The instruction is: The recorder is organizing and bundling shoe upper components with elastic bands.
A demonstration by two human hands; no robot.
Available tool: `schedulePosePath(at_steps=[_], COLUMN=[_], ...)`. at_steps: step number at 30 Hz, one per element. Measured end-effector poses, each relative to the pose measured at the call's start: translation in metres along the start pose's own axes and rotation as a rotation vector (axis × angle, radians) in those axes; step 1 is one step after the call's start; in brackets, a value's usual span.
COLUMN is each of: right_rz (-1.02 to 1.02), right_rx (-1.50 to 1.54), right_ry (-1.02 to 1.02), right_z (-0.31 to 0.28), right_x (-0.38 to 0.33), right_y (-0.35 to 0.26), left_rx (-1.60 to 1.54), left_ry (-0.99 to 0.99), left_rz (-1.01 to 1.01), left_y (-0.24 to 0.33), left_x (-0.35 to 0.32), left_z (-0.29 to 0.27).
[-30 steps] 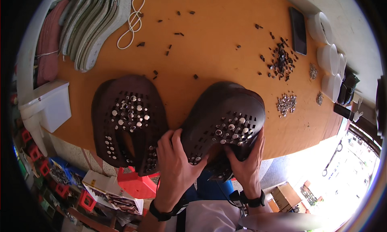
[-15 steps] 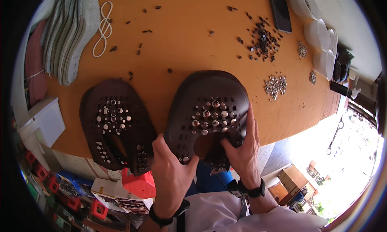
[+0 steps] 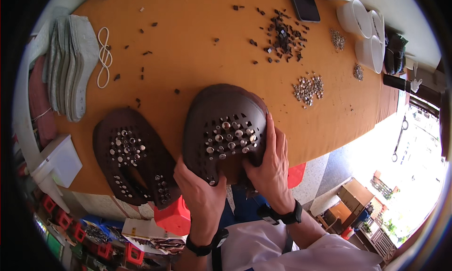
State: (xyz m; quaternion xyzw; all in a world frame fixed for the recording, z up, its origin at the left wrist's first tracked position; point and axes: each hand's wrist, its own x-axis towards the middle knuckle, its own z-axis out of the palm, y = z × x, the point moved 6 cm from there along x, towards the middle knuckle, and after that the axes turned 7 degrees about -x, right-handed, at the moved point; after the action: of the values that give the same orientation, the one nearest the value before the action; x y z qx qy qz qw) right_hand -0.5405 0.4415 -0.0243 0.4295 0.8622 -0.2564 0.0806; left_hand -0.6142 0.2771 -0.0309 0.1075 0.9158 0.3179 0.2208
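Observation:
Between both hands I hold a dark brown leather shoe upper (image 3: 221,106), tilted up at the table's near edge, its front rounded and set with rows of round metal studs among small cut slots. My left hand (image 3: 201,193) grips its lower left side, thumb near the opening. Around its right side wraps my right hand (image 3: 270,167), the thumb at the opening and the fingers along the outer edge. A second studded brown upper (image 3: 129,125) lies flat on the table to the left, apart from my hands.
On the orange-brown tabletop (image 3: 188,35) are a heap of small dark pieces (image 3: 285,40), a pile of metal studs (image 3: 308,88), a phone (image 3: 304,5) and a white cord (image 3: 104,59). White tubs (image 3: 354,18) stand far right; stacked grey shoe-shaped pieces (image 3: 70,64) lie left. A red stool (image 3: 173,217) is below.
My hands have tipped the held upper more upright and turned it slightly. The whole view has shifted, so the table things appear moved left; the second upper lies as before.

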Motion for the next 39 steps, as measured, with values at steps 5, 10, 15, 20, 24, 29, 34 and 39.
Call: schedulePosePath(at_steps=[5, 10, 15, 20, 24, 29, 34, 39], right_rz=[-0.048, -0.187, -0.596, -0.628, -0.463, -0.324, -0.294, -0.262], right_rx=[0.031, -0.002, 0.372, 0.232, 0.020, 0.099, 0.050, 0.053], right_ry=[0.004, 0.088, -0.258, -0.392, -0.194, -0.082, -0.035, -0.126], right_z=[0.011, -0.036, -0.051, 0.058, 0.094, 0.113, 0.119, 0.120], right_x=[-0.004, -0.015, -0.046, -0.052, -0.038, -0.035, -0.033, -0.048], right_y=[-0.001, -0.011, -0.081, -0.191, -0.199, -0.199, -0.204, -0.211], left_rx=[-0.057, -0.215, -0.183, 0.190, 0.026, 0.045, 0.223, 0.099], left_ry=[-0.084, -0.018, 0.359, 0.271, 0.115, 0.057, 0.103, 0.112], left_rz=[-0.131, 0.054, -0.081, -0.027, -0.038, -0.106, -0.072, -0.049], left_y=[-0.014, 0.003, -0.069, -0.137, -0.166, -0.169, -0.156, -0.166], left_x=[-0.006, -0.006, 0.004, 0.034, 0.029, 0.031, 0.049, 0.046], left_z=[-0.003, -0.053, -0.145, -0.169, -0.164, -0.171, -0.165, -0.171])
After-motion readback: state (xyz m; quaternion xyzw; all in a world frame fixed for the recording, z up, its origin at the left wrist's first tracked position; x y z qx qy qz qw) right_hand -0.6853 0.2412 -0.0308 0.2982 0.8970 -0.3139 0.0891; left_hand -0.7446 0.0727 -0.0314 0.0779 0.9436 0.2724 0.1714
